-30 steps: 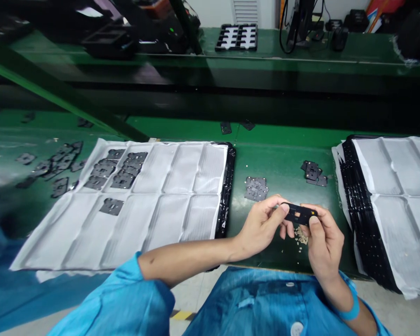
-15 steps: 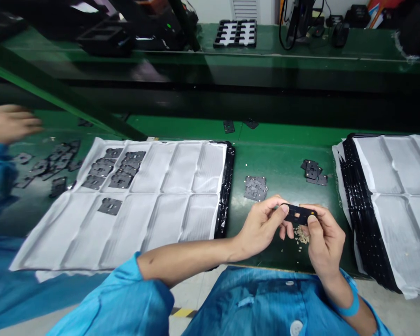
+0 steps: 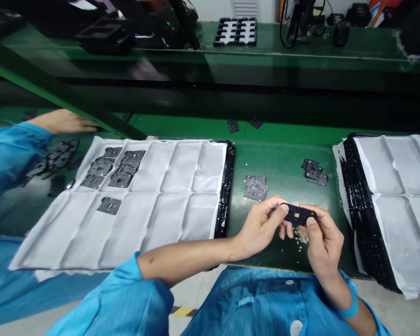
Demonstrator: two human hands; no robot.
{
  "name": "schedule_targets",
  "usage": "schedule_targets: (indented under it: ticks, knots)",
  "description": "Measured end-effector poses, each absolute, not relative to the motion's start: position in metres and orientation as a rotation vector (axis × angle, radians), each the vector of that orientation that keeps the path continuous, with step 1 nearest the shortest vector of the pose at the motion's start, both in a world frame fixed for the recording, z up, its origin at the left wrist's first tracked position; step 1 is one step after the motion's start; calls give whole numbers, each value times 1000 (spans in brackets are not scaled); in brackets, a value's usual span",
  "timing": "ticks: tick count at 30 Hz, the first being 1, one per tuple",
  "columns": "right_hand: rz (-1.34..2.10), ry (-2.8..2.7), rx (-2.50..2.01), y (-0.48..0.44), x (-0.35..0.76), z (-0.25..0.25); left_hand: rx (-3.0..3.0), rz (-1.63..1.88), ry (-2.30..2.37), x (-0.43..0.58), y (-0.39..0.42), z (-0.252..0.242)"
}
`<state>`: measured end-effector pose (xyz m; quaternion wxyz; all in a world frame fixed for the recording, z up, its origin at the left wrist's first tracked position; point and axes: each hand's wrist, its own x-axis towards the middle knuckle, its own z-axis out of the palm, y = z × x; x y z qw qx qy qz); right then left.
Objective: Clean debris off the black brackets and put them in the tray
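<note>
Black plate (image 3: 304, 214) in two-handed pinch grip (image 3: 260, 227) (image 3: 325, 239)

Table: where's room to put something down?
The table is bare between the grey pile and the black pile. So are the right pockets of the left tray. Crowded: where left hand and right hand hold a plate near tan bits.

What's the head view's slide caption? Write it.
Left hand and right hand hold a black plate near beige bits on a green bench.

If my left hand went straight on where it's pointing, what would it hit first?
Your right hand, most likely, gripping the far end of the black plate that your left hand holds; depth is uncertain.
</note>
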<state>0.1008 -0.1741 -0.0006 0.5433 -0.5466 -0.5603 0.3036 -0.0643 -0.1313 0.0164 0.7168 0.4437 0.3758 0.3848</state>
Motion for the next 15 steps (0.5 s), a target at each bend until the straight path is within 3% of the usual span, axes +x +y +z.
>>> schedule_targets:
  ticks: [15]
  knots:
    - [744,-1211,-1399,-172,106,-7,1070,872,819,-65,-137,19]
